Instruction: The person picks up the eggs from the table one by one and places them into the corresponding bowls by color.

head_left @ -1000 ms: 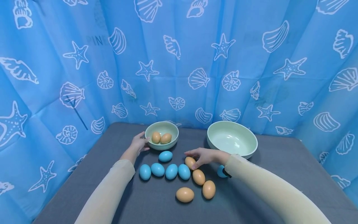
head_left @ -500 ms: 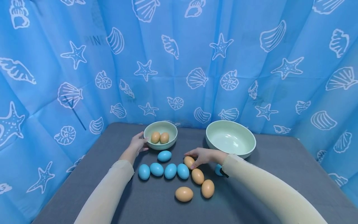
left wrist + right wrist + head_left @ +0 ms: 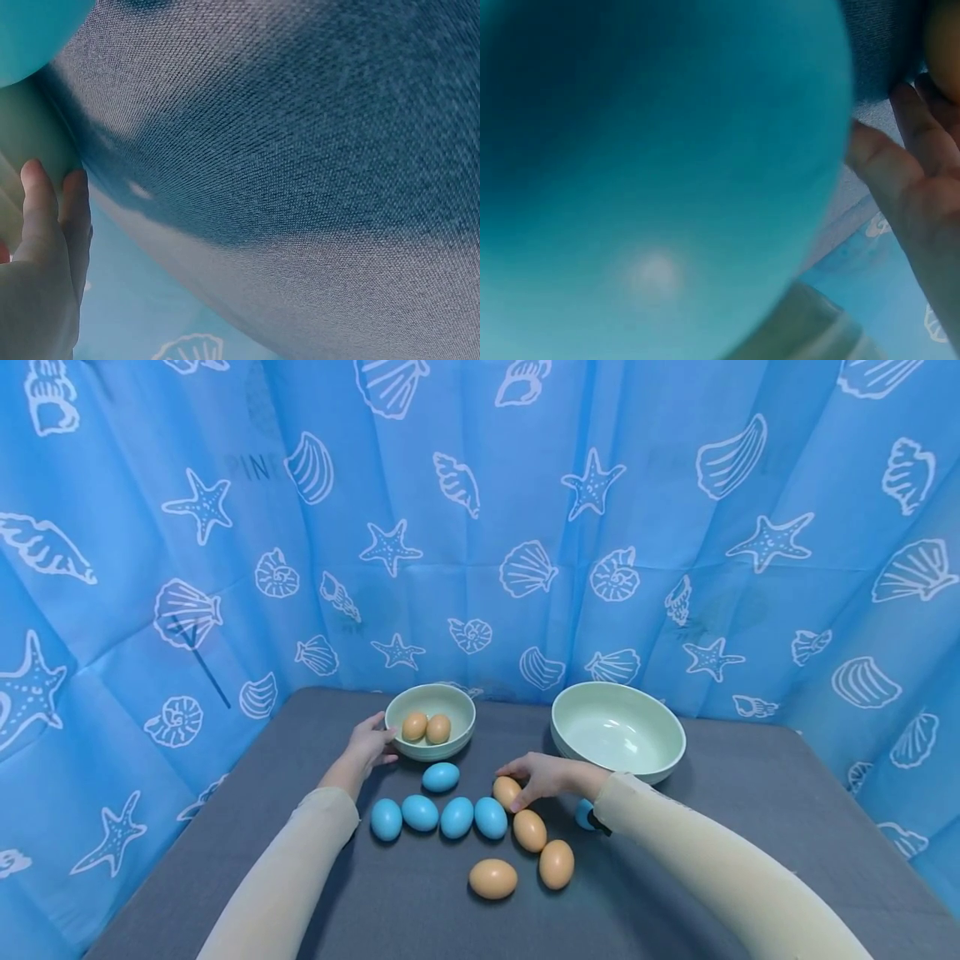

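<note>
In the head view, my left hand (image 3: 371, 745) holds the left side of the small pale green bowl (image 3: 468, 727). Its fingers lie along the outer wall, and one digit laps over the rim. Two brown eggs (image 3: 415, 726) lie inside. My right hand (image 3: 546, 776) holds a brown egg (image 3: 506, 792) on the table between thumb and fingers. Touching or nearly touching that egg is another brown egg (image 3: 530, 832). The left wrist view shows the fingers (image 3: 39, 206) against the bowl wall. A blue egg (image 3: 660, 165) fills much of the right wrist view, beside the hand.
Several blue eggs (image 3: 457, 818) stand in a row, with another blue egg (image 3: 441, 777) before the small bowl. More brown eggs (image 3: 492, 879) lie nearer. A larger pale green bowl (image 3: 618, 735) sits behind the right wrist. A shell-patterned blue curtain (image 3: 465, 527) rises behind the grey table (image 3: 247, 827).
The right-hand egg in the small bowl has shifted a little to the left. Both hands stay nearly where they were. The head view has shifted slightly.
</note>
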Tool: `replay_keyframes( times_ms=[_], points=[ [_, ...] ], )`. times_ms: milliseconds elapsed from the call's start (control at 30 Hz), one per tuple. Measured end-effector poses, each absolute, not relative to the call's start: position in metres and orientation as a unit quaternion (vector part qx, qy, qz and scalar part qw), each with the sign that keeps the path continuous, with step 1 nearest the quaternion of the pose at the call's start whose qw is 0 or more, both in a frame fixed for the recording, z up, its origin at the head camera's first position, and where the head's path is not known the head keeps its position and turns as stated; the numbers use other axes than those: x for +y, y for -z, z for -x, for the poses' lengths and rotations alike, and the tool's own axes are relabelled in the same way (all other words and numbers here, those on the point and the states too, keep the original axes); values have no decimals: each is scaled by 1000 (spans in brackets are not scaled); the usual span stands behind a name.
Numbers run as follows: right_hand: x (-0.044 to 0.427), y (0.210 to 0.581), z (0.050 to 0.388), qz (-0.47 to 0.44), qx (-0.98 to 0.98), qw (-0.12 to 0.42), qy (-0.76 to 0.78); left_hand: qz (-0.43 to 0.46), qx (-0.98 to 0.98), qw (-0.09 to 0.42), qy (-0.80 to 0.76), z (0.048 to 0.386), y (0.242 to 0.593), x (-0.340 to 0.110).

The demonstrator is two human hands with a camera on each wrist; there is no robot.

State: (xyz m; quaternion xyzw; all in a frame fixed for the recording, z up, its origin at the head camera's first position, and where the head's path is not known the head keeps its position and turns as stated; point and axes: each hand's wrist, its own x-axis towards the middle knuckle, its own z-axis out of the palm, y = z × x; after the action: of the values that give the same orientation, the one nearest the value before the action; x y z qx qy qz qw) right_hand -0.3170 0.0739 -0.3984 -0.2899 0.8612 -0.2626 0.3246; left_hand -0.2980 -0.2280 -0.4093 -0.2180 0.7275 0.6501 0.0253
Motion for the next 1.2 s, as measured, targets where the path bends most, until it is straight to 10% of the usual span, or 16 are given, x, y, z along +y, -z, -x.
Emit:
replay_keyframes(
  times_ms=[1200],
  points=[
    [72, 371, 318, 270, 846, 257, 380, 212, 732, 23, -647, 298, 412, -227]
  ],
)
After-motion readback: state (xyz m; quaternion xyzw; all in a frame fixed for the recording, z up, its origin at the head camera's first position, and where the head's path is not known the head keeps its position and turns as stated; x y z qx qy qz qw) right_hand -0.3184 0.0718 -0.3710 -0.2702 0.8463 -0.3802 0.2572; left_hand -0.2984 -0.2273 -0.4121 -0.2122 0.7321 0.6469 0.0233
